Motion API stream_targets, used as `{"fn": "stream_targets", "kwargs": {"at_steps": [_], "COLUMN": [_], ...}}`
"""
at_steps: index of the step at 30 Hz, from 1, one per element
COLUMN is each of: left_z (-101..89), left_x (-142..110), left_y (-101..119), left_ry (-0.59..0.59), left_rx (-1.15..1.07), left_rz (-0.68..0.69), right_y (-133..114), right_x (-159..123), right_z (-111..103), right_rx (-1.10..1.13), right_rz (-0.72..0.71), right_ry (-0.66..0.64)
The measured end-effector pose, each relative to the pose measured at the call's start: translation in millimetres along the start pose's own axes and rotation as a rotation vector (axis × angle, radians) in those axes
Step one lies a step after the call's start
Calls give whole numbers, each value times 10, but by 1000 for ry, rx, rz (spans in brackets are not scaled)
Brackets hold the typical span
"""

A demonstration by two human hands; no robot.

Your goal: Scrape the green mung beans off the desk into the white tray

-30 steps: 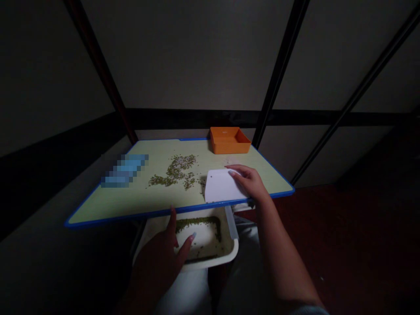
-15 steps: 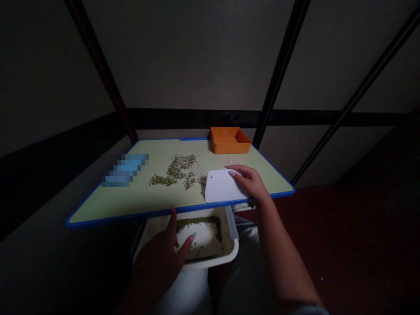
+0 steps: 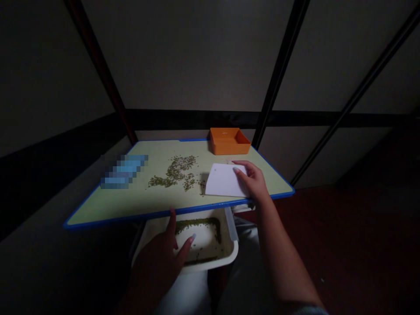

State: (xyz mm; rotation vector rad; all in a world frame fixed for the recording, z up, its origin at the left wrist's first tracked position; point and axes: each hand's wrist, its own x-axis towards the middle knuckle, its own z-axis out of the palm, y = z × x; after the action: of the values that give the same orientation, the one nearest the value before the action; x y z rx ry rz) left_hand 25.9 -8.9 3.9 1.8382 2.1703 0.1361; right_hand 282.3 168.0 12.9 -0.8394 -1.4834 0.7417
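Note:
My right hand (image 3: 252, 183) rests on a white plastic bench scraper (image 3: 225, 180), fingers over its right end, holding it flat on a pale green board with a blue rim (image 3: 98, 209). Scattered green mung beans (image 3: 175, 173) lie just left of the scraper. My left hand (image 3: 157, 260) sits below the board's front edge, its index fingertip at that edge and its thumb over a white tub (image 3: 203, 262). The tub holds more green beans (image 3: 197, 224) and is partly hidden under the board.
An orange tray (image 3: 229, 142) stands at the board's far edge. A pixelated blue object (image 3: 124, 171) lies at the left of the board. Dark walls and black upright bars stand behind, and a dark red floor (image 3: 328, 245) spreads at the right.
The scraper has slid slightly away from me, off the board's front edge, and my right hand has gone with it. My left hand and the beans have barely moved.

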Motion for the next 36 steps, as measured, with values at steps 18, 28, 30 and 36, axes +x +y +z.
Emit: {"fn": "stream_targets", "kwargs": {"at_steps": [18, 28, 30, 36], "left_z": [-29, -41, -35, 4], "left_x": [-5, -11, -7, 12], "left_y": [13, 27, 22, -9], "left_ry": [-7, -21, -20, -5], "left_rx": [-18, -38, -38, -41], "left_rz": [3, -6, -7, -2], "right_y": [-37, -72, -76, -189], "right_x": [-21, -29, -18, -169], "right_z": [-21, -2, 2, 32], "right_rx": [19, 13, 15, 10], "right_rz": [147, 124, 109, 47], "right_ry": [-109, -72, -18, 123]}}
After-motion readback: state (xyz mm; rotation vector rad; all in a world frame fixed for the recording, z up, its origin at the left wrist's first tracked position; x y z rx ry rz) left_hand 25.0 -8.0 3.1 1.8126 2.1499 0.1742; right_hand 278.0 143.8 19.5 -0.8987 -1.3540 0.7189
